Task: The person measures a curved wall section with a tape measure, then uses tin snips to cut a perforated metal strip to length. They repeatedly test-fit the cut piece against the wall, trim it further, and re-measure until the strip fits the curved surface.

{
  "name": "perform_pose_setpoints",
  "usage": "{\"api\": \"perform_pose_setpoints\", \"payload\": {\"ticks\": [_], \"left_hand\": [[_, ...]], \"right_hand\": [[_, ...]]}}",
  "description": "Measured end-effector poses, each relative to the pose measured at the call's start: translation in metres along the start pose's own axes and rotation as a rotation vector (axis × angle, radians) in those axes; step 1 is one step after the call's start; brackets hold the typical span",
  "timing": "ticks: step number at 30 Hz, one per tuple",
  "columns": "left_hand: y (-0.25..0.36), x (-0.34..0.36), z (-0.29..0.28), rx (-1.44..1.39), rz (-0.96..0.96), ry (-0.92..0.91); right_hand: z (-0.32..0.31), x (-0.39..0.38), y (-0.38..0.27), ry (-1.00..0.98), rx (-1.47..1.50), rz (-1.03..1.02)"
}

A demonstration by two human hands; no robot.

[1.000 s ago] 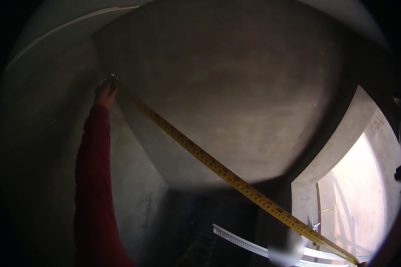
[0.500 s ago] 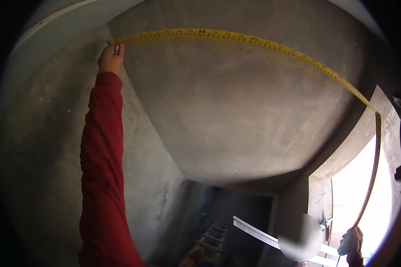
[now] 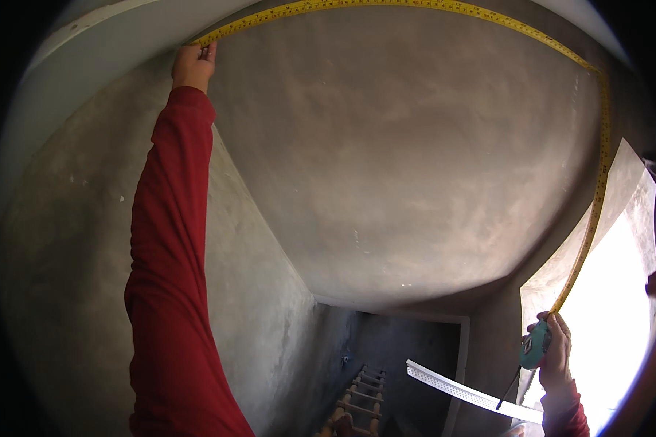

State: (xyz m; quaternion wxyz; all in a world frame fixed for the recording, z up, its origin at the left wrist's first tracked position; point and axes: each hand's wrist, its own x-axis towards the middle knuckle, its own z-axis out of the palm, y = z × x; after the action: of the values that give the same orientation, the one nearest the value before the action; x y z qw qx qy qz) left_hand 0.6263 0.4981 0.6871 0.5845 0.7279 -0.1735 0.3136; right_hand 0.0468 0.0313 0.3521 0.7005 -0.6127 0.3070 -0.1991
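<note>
The free end of a yellow tape (image 3: 603,124) was held in the left hand (image 3: 193,67), which was raised high at the upper left, its arm almost straight. The end was pinched by closed fingers; the tip itself was too small to be made out. The case (image 3: 536,345), teal and rounded, was gripped in the right hand (image 3: 557,357), low on the right, with the fingers wrapped around it and a dark strap (image 3: 509,386) hung below.

Between the two hands the tape was stretched in a long bow. From the left fingers its length was carried rightward and slightly up, along the upper rim of the view; at the upper right it was sharply bent, and from that bend it was led down to the mouth of the case. The free end was thus placed well to the left of the case and far above it, and the bend was set above the right hand, well apart from both. Whether the grey wall (image 3: 415,146) was touched by the tape could not be told.

Below and left of the case, a white perforated strip (image 3: 452,386) was seen, with a ladder (image 3: 364,397) farther left. Behind the right hand, a bright opening (image 3: 612,291) was framed.
</note>
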Motion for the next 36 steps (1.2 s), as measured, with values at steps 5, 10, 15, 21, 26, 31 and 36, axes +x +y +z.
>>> {"api": "perform_pose_setpoints", "payload": {"ticks": [5, 10, 15, 21, 26, 31, 36], "left_hand": [[-0.007, 0.013, 0.004, 0.346, 0.229, 0.091], [-0.008, 0.003, -0.019, 0.967, 0.269, 0.197], [-0.074, 0.026, -0.025, 0.947, 0.51, 0.302], [-0.198, 0.087, -0.083, 0.758, 0.524, 0.11], [-0.251, 0.102, -0.1, 0.727, 0.467, 0.039], [-0.289, 0.07, -0.12, 0.597, 0.458, 0.065], [-0.306, 0.061, -0.126, 0.613, 0.374, 0.025]], "right_hand": [[0.007, 0.006, -0.005, 0.047, -0.04, -0.076], [-0.002, 0.005, -0.016, 0.186, -0.052, -0.124], [-0.007, 0.008, -0.019, 0.165, -0.077, -0.167], [-0.018, 0.044, 0.005, 0.237, -0.107, -0.268], [-0.023, 0.089, 0.007, 0.329, -0.134, -0.318], [-0.018, 0.111, -0.01, 0.423, -0.227, -0.353], [-0.01, 0.11, -0.018, 0.532, -0.265, -0.313]]}}
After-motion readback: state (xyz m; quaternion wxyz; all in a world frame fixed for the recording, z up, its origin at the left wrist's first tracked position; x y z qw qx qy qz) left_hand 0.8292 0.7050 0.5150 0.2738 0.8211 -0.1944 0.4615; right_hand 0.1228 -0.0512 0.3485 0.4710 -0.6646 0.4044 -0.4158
